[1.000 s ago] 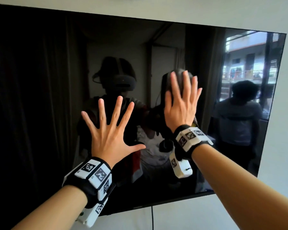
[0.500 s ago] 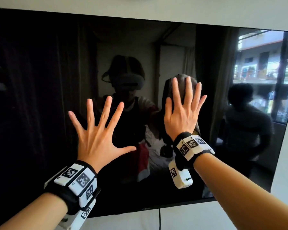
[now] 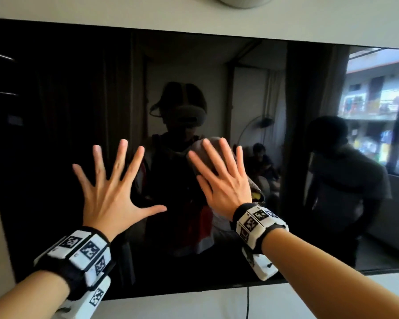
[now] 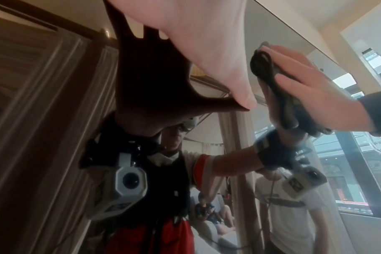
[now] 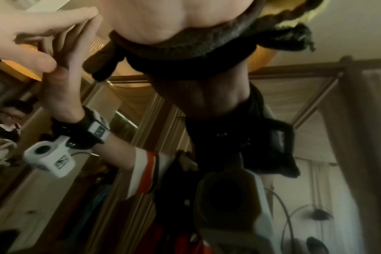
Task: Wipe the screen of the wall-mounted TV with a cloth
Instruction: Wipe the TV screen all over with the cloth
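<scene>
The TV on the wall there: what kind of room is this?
Probably a living room in a home. The wall-mounted TV reflects curtains, an arched floor lamp and someone seated behind; a cable hangs below it.

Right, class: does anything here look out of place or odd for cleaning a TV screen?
One thing: the bare left hand is spread flat on the TV screen with no cloth, likely leaving fingerprints. Only the right hand presses the grey cloth against it.
</scene>
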Demonstrator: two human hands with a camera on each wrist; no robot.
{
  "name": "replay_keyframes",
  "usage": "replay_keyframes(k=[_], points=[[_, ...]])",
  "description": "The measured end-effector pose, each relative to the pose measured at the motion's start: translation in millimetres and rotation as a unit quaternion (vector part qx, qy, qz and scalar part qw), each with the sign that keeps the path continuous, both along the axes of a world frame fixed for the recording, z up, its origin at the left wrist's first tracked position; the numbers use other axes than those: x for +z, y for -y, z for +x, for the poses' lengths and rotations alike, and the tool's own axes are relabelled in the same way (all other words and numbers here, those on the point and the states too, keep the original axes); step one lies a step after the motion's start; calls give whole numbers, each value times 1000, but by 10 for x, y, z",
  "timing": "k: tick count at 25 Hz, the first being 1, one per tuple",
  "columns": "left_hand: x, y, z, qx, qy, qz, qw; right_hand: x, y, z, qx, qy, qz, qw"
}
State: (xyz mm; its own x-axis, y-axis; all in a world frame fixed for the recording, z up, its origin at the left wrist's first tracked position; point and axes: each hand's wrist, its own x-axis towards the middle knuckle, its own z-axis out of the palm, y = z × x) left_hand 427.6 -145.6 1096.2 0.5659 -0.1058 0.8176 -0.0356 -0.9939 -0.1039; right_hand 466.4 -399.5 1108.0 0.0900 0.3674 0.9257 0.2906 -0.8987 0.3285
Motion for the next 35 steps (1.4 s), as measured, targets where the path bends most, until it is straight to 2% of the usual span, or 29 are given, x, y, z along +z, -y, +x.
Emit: replay_keyframes(k=[1, 2, 3, 5, 6, 7, 9, 10, 11, 12, 13, 14, 15, 16, 18, 19, 20, 21, 23, 24, 25, 27, 28, 29, 30, 32, 33, 34, 35], points=[[-10, -20, 13, -6, 3, 1, 1000, 47, 1, 21, -7, 9, -33, 999], [-7, -40, 31, -13, 8, 3, 1000, 159, 15, 51, -15, 16, -12, 1000], [-16, -55, 38, -22, 12, 5, 1000, 279, 23, 76, -21, 15, 62, 998], [-24, -63, 39, -34, 22, 5, 999, 423, -54, 81, -19, 5, 225, 974], [-25, -75, 32, -37, 26, -2, 999, 364, -167, 65, -19, 6, 237, 971], [-12, -90, 27, -39, 32, -18, 999, 240, -298, 57, -17, 11, 192, 981], [26, -236, 4, -36, 36, -54, 997, -87, -574, 6, -3, 3, 2, 1000], [40, -340, 2, -32, 34, -56, 997, -115, -593, 3, -7, 5, -60, 998], [41, -461, 3, -25, 30, -49, 998, -23, -584, 31, -13, 16, -74, 997], [34, -578, 6, -21, 24, -39, 999, 116, -589, 58, -18, 21, -26, 999], [23, -680, 4, -20, 15, -31, 999, 272, -625, 74, -17, 18, 69, 997], [4, -759, 6, -22, 9, -28, 999, 373, -708, 65, -16, 11, 161, 987], [-13, -801, 8, -24, 5, -28, 999, 381, -814, 49, -15, 9, 205, 979], [-38, -844, 9, -25, 4, -29, 999, 302, -975, 29, -12, 8, 187, 982], [-66, -901, 10, -29, 5, -31, 999, -10, -1284, -21, 4, -2, 20, 1000], [-74, -929, 12, -32, 6, -30, 999, -68, -1334, -27, 7, -1, -50, 999], [-84, -965, 11, -33, 8, -29, 999, 15, -1333, -14, 5, 8, -75, 997], [-105, -1011, 5, -34, 9, -26, 999, 172, -1332, 11, 3, 13, -45, 999], [-135, -1121, -6, -39, 12, -11, 999, 477, -1392, 21, 2, 10, 105, 994], [-154, -1194, -18, -43, 12, -6, 999, 501, -1463, 8, -2, 7, 142, 990], [-162, -1270, -30, -47, 14, -4, 999, 420, -1554, 4, -2, 8, 121, 993], [-182, -1418, -65, -56, 14, -6, 998, 83, -1775, -36, 6, 2, -30, 1000], [-198, -1479, -83, -64, 10, -8, 998, 18, -1815, -48, 4, 5, -90, 996], [-219, -1534, -91, -68, 5, -11, 998, 115, -1825, -32, 3, 12, -104, 994], [-239, -1584, -96, -71, -3, -16, 997, 301, -1851, -5, 0, 17, -64, 998], [-292, -1653, -96, -76, -18, -28, 997, 667, -1961, -10, 2, 1, 85, 996], [-314, -1684, -101, -82, -22, -37, 996, 708, -2037, -28, 0, -1, 112, 994], [-327, -1709, -116, -89, -19, -49, 995, 617, -2117, -30, 1, 3, 82, 997], [-332, -1726, -130, -100, -14, -63, 993, 422, -2198, -23, 5, 6, 10, 1000]])
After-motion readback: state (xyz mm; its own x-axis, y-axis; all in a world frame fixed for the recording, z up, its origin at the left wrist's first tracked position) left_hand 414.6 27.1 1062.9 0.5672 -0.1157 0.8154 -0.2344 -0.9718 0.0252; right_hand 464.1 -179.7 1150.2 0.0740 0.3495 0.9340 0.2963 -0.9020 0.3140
